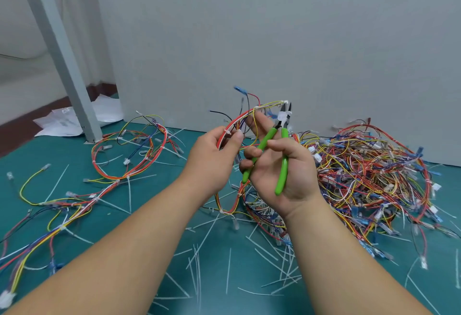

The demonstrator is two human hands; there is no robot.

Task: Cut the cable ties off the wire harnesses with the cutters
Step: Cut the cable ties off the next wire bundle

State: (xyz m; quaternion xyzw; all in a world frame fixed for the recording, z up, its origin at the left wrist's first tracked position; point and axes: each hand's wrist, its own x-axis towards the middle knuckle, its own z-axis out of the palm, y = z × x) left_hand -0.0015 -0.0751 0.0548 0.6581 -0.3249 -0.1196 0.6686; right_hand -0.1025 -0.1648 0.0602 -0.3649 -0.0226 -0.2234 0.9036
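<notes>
Just left of the big harness pile (369,172), the left hand (214,162) pinches a looped wire harness (230,126) between thumb and fingers. Closer to the pile, the right hand (287,177) curls around the green cutters (283,167), whose tips meet a white cable tie (282,116) atop that loop.

Teal mat (32,157) under looped wire harnesses (116,180), a tangled heap (369,177) (right) and cut cable ties (197,264)
</notes>
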